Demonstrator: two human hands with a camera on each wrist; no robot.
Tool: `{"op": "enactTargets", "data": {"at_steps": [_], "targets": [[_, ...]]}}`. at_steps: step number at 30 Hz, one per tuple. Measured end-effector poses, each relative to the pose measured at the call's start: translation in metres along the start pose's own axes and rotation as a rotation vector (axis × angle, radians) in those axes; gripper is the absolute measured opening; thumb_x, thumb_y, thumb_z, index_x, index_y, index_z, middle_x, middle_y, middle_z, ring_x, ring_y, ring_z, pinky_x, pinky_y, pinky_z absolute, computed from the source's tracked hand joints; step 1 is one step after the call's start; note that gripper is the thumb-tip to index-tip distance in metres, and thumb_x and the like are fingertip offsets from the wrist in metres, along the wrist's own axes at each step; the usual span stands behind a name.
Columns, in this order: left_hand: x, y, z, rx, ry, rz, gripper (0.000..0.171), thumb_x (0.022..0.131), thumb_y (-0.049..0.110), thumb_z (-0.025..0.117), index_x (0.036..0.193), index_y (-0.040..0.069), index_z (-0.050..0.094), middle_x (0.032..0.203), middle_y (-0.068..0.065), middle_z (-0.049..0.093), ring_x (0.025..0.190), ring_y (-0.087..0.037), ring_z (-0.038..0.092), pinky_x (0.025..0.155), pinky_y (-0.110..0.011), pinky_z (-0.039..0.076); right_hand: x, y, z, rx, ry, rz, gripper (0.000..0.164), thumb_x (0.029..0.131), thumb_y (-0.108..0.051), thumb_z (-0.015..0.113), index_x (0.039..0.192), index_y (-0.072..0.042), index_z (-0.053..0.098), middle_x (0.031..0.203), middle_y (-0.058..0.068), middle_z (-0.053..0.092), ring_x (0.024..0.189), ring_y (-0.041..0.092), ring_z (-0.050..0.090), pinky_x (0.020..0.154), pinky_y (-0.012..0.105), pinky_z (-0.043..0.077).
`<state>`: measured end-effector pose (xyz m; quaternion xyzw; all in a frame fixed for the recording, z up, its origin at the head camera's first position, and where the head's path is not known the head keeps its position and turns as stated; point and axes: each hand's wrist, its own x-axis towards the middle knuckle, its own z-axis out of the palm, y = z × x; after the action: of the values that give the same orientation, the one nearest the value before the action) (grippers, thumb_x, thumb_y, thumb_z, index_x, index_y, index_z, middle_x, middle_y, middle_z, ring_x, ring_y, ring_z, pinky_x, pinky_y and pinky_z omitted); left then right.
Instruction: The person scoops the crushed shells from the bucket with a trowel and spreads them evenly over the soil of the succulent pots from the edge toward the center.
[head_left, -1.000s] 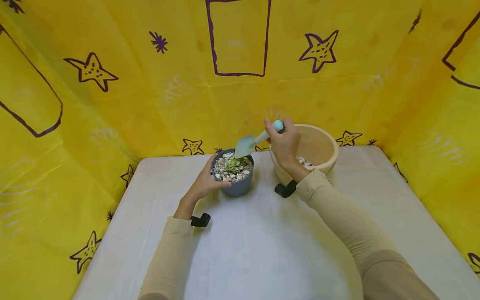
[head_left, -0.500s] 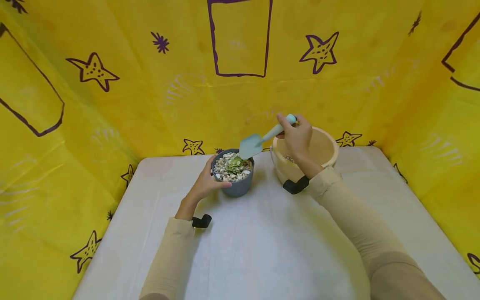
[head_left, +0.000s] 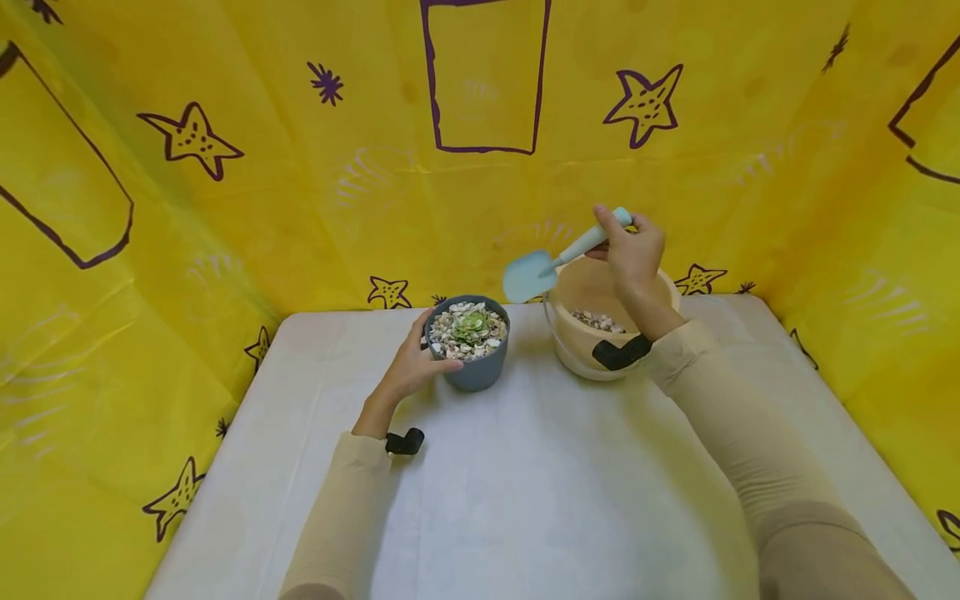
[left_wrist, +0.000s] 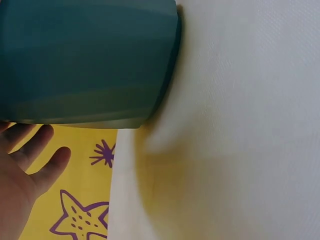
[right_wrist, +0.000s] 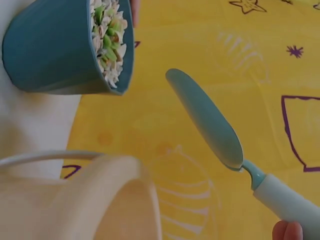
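Note:
A blue-grey flower pot [head_left: 476,373] stands on the table, holding a small green succulent [head_left: 472,325] ringed by pale pebbles. My left hand [head_left: 408,365] grips the pot's left side, thumb across the front near the rim; in the left wrist view the fingers [left_wrist: 37,150] reach along the pot wall [left_wrist: 85,65]. My right hand [head_left: 634,250] holds a mint-green trowel [head_left: 529,277] by its pale handle, above a cream bucket [head_left: 581,360]. The trowel's blade points left, between bucket and pot, with no pebbles visible on it. In the right wrist view, the trowel [right_wrist: 210,122] shows nearly edge-on.
Pebbles [head_left: 596,322] lie in the bottom of the bucket, whose thin handle [head_left: 551,321] hangs down its left side. A white cloth covers the table [head_left: 480,500]. Yellow printed fabric [head_left: 480,208] rises along the back and both sides.
My right hand has drawn the trowel up and to the right, away from the pot to over the bucket. The left hand and the pot have stayed in place.

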<state>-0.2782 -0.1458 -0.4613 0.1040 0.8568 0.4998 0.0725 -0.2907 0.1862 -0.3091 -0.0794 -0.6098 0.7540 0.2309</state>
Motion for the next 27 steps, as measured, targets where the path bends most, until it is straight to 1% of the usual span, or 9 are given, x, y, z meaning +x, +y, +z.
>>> {"op": "enactTargets", "data": {"at_steps": [4, 12, 15, 19, 22, 27], "targets": [[0.001, 0.000, -0.001, 0.005, -0.008, 0.006, 0.112, 0.073, 0.045, 0.084, 0.157, 0.027, 0.011, 0.163, -0.010, 0.017, 0.146, -0.040, 0.026, 0.115, -0.061, 0.027, 0.004, -0.004, -0.009, 0.013, 0.005, 0.000, 0.025, 0.083, -0.027, 0.077, 0.084, -0.006, 0.064, 0.065, 0.001, 0.067, 0.054, 0.013, 0.069, 0.052, 0.028, 0.057], [0.001, 0.001, -0.002, -0.005, -0.019, 0.006, 0.112, 0.074, 0.043, 0.083, 0.157, 0.024, 0.011, 0.163, -0.010, 0.017, 0.143, -0.041, 0.030, 0.114, -0.059, 0.030, 0.013, -0.011, -0.025, 0.024, 0.032, -0.004, 0.029, 0.080, -0.028, 0.079, 0.082, -0.006, 0.061, 0.061, 0.001, 0.065, 0.052, 0.013, 0.069, 0.050, 0.028, 0.056], [0.001, 0.001, -0.003, -0.013, -0.021, 0.009, 0.112, 0.075, 0.042, 0.083, 0.158, 0.023, 0.010, 0.163, -0.011, 0.018, 0.142, -0.042, 0.031, 0.114, -0.059, 0.030, 0.016, -0.013, -0.030, 0.024, 0.050, -0.012, 0.028, 0.080, -0.028, 0.080, 0.081, -0.006, 0.061, 0.061, 0.001, 0.065, 0.051, 0.013, 0.069, 0.049, 0.028, 0.056], [0.001, 0.000, -0.004, -0.021, -0.032, -0.001, 0.113, 0.074, 0.043, 0.083, 0.158, 0.026, 0.009, 0.163, -0.012, 0.018, 0.143, -0.042, 0.030, 0.114, -0.059, 0.030, 0.019, -0.015, -0.037, 0.031, 0.073, -0.013, 0.026, 0.079, -0.026, 0.080, 0.080, -0.007, 0.062, 0.062, 0.001, 0.064, 0.052, 0.013, 0.069, 0.048, 0.026, 0.055], [0.000, 0.000, -0.004, -0.021, -0.029, -0.007, 0.113, 0.074, 0.043, 0.084, 0.157, 0.026, 0.010, 0.162, -0.011, 0.019, 0.143, -0.041, 0.030, 0.114, -0.058, 0.030, 0.020, -0.015, -0.041, 0.038, 0.073, -0.012, 0.027, 0.079, -0.027, 0.081, 0.080, -0.007, 0.063, 0.062, 0.001, 0.065, 0.052, 0.013, 0.069, 0.048, 0.025, 0.055], [0.001, -0.002, -0.005, -0.020, -0.022, 0.001, 0.112, 0.074, 0.042, 0.084, 0.157, 0.023, 0.011, 0.161, -0.013, 0.022, 0.143, -0.039, 0.030, 0.115, -0.057, 0.030, 0.022, -0.017, -0.049, 0.038, 0.079, -0.008, 0.029, 0.077, -0.029, 0.081, 0.083, -0.007, 0.064, 0.063, 0.002, 0.066, 0.053, 0.013, 0.069, 0.049, 0.025, 0.055]]}}
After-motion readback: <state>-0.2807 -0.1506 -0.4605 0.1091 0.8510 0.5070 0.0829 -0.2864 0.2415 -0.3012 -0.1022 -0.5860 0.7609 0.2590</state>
